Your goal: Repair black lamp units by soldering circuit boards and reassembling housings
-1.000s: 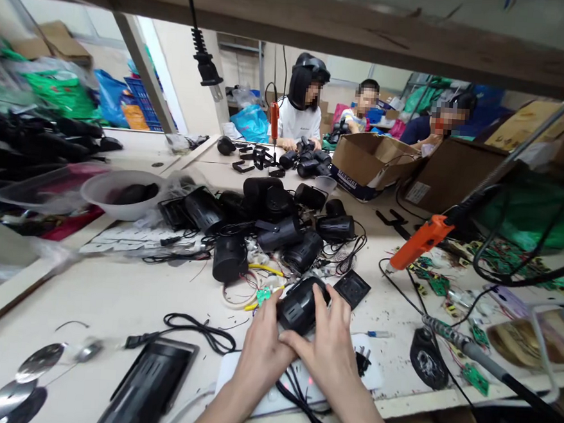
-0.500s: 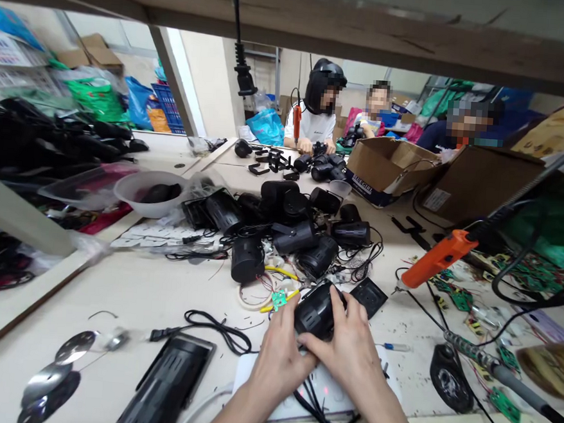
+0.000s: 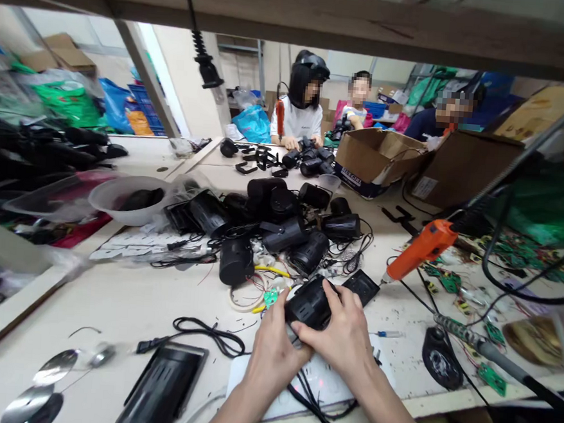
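Both of my hands are wrapped round a black slotted cylindrical housing (image 3: 307, 308) above the front of the bench. My left hand (image 3: 279, 340) grips its left and near side, and my right hand (image 3: 344, 328) lies over its right side with the thumb across the near end. A flat black plate (image 3: 362, 287) sticks out just beyond the right fingers. Under my wrists lies a white power strip (image 3: 279, 388) with black cords over it. Left of my left arm rests another long black housing (image 3: 161, 390) with a coiled plug cord (image 3: 218, 329).
Several black housings (image 3: 283, 234) are heaped behind my hands. An orange electric screwdriver (image 3: 421, 250) hangs at the right, near a soldering iron (image 3: 508, 362) and green circuit boards (image 3: 451, 281). Metal discs (image 3: 56, 366) lie at the left. Co-workers (image 3: 298, 113) sit across the bench beyond an open carton (image 3: 372, 166).
The camera view has shifted a little, so the bench things appear further left. Both hands keep hold of the black housing with almost the same grip.
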